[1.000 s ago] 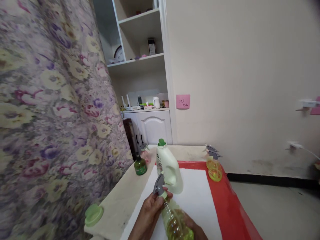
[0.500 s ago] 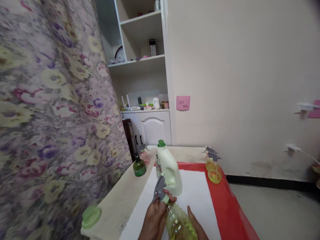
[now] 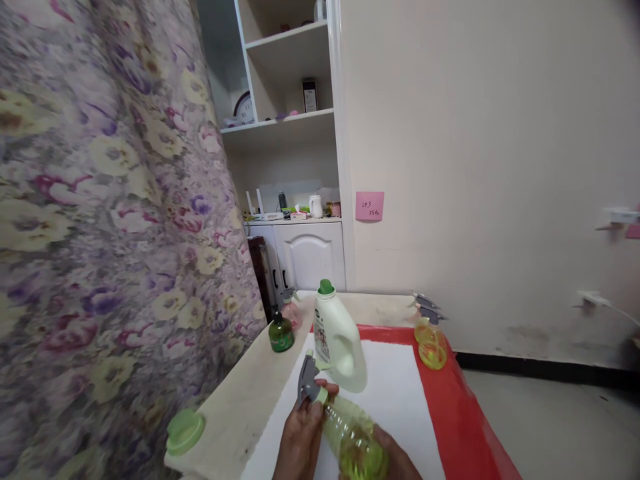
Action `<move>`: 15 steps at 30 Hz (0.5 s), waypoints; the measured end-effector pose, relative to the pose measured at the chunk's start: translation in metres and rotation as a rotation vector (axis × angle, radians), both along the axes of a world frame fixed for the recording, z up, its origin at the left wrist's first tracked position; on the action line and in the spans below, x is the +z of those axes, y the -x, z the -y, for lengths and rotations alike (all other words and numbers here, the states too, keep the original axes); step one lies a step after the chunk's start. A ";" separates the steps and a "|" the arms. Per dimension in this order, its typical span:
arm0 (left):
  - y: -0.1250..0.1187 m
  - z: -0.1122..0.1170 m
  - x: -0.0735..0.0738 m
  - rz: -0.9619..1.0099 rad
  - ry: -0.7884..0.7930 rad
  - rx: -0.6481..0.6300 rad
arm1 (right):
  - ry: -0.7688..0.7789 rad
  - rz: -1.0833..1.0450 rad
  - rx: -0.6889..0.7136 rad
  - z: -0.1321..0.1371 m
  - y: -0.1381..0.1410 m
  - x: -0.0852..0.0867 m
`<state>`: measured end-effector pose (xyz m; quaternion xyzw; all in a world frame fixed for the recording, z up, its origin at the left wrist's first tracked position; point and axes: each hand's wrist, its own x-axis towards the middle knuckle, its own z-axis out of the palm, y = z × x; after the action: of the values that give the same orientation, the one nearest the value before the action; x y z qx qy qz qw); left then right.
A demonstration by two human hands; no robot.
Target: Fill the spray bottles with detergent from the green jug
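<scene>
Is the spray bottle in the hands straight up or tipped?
Tipped: the spray bottle slants, its gray head toward the picture's upper left.

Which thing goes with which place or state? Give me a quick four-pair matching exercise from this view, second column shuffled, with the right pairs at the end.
Things
1. Nearest spray bottle
2. Big jug
3. Sticky note
4. Dark green pump bottle

Places and states
A. Stuck to the wall
B. Beside a pink bottle
C. Tilted, with the left hand at its neck
D. Standing on the white sheet

Right pairs: 1-C, 2-D, 3-A, 4-B
</scene>
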<state>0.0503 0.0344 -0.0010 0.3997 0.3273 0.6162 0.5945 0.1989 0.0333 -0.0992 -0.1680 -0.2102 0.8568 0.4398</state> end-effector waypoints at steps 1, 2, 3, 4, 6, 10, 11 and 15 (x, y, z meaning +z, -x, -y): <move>0.000 0.002 0.002 0.003 0.007 -0.013 | 0.010 0.016 0.004 -0.002 0.003 0.000; -0.001 0.003 0.004 0.011 0.008 -0.025 | 0.023 0.036 0.000 -0.003 0.005 0.001; -0.002 0.004 0.004 0.018 0.003 -0.034 | 0.037 0.057 -0.003 -0.004 0.007 0.003; -0.002 0.005 0.003 0.020 -0.006 -0.041 | 0.047 0.075 -0.014 -0.004 0.009 0.005; -0.003 0.004 0.000 0.004 -0.034 -0.047 | 0.039 0.101 -0.051 -0.003 0.012 0.010; 0.001 0.000 -0.009 -0.090 -0.077 -0.023 | -0.056 0.141 -0.064 -0.007 0.018 0.017; 0.003 -0.002 -0.010 -0.123 -0.080 -0.020 | -0.074 0.140 -0.045 -0.008 0.018 0.016; 0.010 -0.008 -0.015 -0.215 -0.080 0.007 | -0.090 0.114 0.073 -0.007 0.012 0.003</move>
<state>0.0405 0.0424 -0.0157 0.4858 0.3657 0.5845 0.5372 0.1873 0.0408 -0.0957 -0.1887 -0.2793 0.8510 0.4028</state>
